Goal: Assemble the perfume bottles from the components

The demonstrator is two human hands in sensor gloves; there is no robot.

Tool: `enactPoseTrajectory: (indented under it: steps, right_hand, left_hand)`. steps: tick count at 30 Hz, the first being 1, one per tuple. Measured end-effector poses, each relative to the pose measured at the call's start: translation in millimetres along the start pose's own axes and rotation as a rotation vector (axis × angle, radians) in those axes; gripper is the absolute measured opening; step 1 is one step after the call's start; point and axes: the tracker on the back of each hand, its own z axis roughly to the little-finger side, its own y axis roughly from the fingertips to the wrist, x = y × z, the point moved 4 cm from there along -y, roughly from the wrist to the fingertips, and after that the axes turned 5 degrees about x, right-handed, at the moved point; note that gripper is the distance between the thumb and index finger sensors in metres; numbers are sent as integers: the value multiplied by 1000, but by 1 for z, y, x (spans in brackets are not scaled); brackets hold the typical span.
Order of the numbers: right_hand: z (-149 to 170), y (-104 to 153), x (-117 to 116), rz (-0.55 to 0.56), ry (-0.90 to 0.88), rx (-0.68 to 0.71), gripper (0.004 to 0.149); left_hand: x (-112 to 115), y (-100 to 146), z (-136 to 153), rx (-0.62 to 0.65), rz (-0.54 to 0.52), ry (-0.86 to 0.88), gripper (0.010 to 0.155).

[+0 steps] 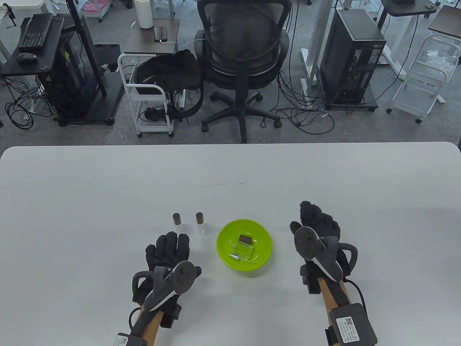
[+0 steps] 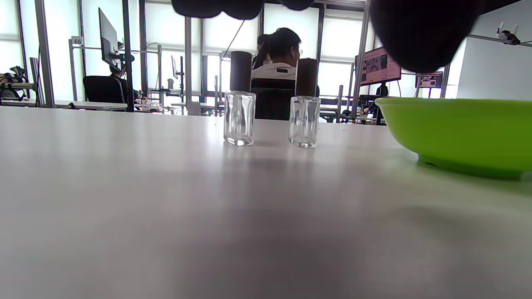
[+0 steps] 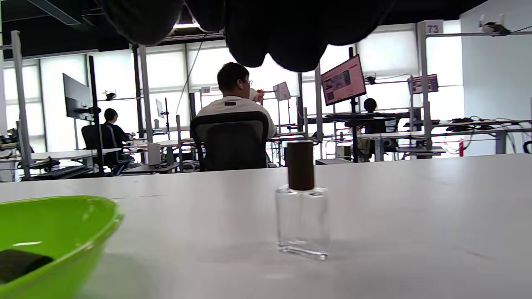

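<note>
Two clear glass bottles with brown caps stand upright side by side, the left one (image 1: 177,222) (image 2: 239,112) and the right one (image 1: 200,223) (image 2: 304,116). My left hand (image 1: 169,250) lies flat on the table just in front of them and holds nothing. A green bowl (image 1: 220,238) (image 2: 457,128) (image 3: 62,232) holds a clear bottle body (image 1: 242,250), a brown cap (image 1: 245,238) and a small spray pump (image 1: 235,257). My right hand (image 1: 317,220) hovers right of the bowl. In the right wrist view a third capped bottle (image 3: 301,203) stands free below its fingers (image 3: 270,33), hidden in the table view.
The white table (image 1: 108,198) stretches wide to the left, right and far side. Beyond its far edge a person sits in an office chair (image 1: 245,54) among desks and carts.
</note>
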Motion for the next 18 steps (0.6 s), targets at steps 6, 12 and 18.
enactPoseTrajectory:
  steps: [6,12,18]
  right_hand:
    - [-83,0,-37,-178,106,203,51]
    - [-110,-6,-76,-335,229,206,53]
    - [-110,-8,-88,-356,283,202,53]
  left_hand:
    - [0,1,-1,4,-2,-1,96]
    - [1,1,-1,8,1,-5,96]
    - [2,1,-2,10,4,-11,95]
